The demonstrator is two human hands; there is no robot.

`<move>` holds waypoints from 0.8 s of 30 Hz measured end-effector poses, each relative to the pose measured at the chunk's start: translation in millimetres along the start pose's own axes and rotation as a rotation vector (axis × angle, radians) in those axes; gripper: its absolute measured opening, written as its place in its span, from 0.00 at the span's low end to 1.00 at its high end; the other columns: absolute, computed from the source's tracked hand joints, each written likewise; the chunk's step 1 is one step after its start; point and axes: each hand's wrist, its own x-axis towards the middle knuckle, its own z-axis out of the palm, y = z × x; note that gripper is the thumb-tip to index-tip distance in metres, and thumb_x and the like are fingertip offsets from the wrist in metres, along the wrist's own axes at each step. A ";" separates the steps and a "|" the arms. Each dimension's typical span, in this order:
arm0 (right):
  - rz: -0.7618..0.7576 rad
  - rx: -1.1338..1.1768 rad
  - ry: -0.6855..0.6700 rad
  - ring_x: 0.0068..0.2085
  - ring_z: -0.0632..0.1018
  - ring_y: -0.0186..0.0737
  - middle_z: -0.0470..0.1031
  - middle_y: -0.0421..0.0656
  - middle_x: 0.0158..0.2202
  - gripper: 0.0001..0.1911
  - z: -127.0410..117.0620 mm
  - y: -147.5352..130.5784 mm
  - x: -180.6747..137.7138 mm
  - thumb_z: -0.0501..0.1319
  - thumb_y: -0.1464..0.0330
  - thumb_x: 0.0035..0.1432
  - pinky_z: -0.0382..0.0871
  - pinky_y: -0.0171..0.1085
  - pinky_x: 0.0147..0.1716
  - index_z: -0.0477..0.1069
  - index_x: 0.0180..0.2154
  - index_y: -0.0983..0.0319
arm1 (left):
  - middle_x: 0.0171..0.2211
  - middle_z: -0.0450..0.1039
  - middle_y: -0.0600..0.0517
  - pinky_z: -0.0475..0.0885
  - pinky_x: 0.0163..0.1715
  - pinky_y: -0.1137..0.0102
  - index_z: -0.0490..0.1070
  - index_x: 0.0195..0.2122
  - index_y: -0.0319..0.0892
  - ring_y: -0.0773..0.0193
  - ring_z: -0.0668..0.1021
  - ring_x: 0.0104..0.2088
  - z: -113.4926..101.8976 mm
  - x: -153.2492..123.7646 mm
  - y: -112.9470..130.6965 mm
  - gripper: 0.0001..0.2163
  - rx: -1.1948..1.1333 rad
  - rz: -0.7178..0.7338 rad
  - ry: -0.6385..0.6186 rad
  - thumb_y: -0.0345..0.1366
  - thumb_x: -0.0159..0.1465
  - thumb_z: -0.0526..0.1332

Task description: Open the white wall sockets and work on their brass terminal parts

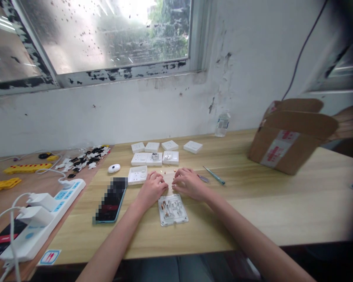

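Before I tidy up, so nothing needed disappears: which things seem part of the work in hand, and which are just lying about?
Likely part of the work:
- open white housing
- small brass-coloured pieces
- white panels
- teal tool

Probably just lying about:
- blue-edged phone
- plastic bottle
- cardboard box
- small white case

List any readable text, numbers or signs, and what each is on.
None legible.
Box tape: red print, too blurred.
Bottle label: too small.
Sticker: red marks in blue border, no readable letters.
Pixelated phone: screen masked.
Other phone: too blurred.
Power strip: blue marks, too blurred.
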 end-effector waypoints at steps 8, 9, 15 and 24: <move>0.020 0.011 -0.016 0.40 0.70 0.41 0.73 0.43 0.36 0.05 -0.2 -1.9 0.3 0.62 0.68 0.56 0.58 0.40 0.42 0.78 0.32 0.56 | 0.38 0.75 0.51 0.64 0.49 0.60 0.73 0.40 0.45 0.57 0.70 0.45 4.6 -0.7 -1.0 0.09 -0.088 -0.073 0.044 0.26 0.62 0.58; 0.023 0.012 -0.017 0.40 0.70 0.41 0.73 0.43 0.35 0.05 0.4 -3.2 0.9 0.62 0.69 0.56 0.58 0.40 0.42 0.78 0.32 0.56 | 0.37 0.75 0.51 0.65 0.49 0.60 0.73 0.40 0.45 0.58 0.71 0.45 5.1 -0.6 -1.5 0.09 -0.102 -0.084 0.048 0.26 0.61 0.58; 0.031 0.014 -0.002 0.41 0.70 0.42 0.72 0.43 0.35 0.05 4.3 -9.4 3.1 0.63 0.68 0.55 0.58 0.40 0.43 0.78 0.31 0.57 | 0.40 0.73 0.51 0.64 0.49 0.61 0.72 0.42 0.46 0.57 0.70 0.47 0.9 -1.5 -2.2 0.11 -0.142 -0.128 0.061 0.27 0.59 0.61; 0.036 0.024 0.052 0.42 0.70 0.42 0.72 0.44 0.36 0.04 9.4 -8.5 4.2 0.63 0.68 0.56 0.59 0.41 0.42 0.78 0.32 0.57 | 0.50 0.67 0.48 0.57 0.55 0.53 0.75 0.31 0.45 0.50 0.63 0.57 0.6 -5.4 -5.8 0.03 -0.125 -0.201 0.087 0.35 0.60 0.62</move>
